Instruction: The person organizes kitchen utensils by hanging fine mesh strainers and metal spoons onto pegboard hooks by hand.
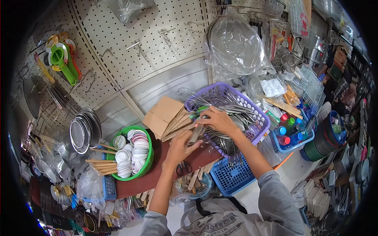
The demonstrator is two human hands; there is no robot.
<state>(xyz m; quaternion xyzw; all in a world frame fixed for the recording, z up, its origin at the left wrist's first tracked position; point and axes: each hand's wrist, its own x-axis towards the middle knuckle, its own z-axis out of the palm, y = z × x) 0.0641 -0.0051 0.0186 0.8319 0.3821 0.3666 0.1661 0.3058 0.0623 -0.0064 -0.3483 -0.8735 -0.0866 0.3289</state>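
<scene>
Near the middle of the view, my left hand [182,146] is closed around the lower end of a small clear, brownish object [195,134], too unclear to name. My right hand [216,120] bends over the upper end of it, with its fingers curled. Just right of my hands is a purple basket [263,122] filled with metal whisks and other utensils [228,143]. Behind my left hand lie flat brown cardboard pieces [165,114]. A dark red surface [159,157] lies under them.
At the left, a green basket [147,157] holds small white bowls. A blue basket [232,177] sits below the purple one. Colorful-capped bottles stand in a light blue basket [293,147] at right. Scissors [184,169] lie near my left forearm. A pegboard [138,43] rises behind.
</scene>
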